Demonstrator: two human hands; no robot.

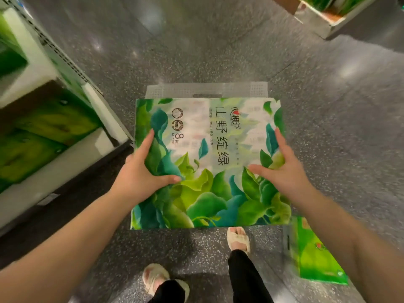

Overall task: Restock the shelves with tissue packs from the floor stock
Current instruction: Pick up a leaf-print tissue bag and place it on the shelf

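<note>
Two hands hold one large tissue pack flat between them, above the speckled grey floor. The left hand grips the pack's left edge: its thumb lies across the printed top face, and its fingers wrap over the side. The right hand takes the right edge in the same way, thumb pointing inward across the leaf print, fingers stretched along the edge. So each grip is clamped on the pack, one on either side.

The pack is wrapped in plastic printed with green and teal leaves and dark lettering, and its clear perforated handle strip sticks out on the side away from the grip. Directly below the pack, nearer the person, two feet in pale sandals and dark trouser legs stand on the floor. To the right of the right forearm, a second green tissue pack lies on the floor. Left of the left hand is a low white shelf with green packs on it, blurred. Far beyond the grip, at upper right, another display with green packs is partly visible.
</note>
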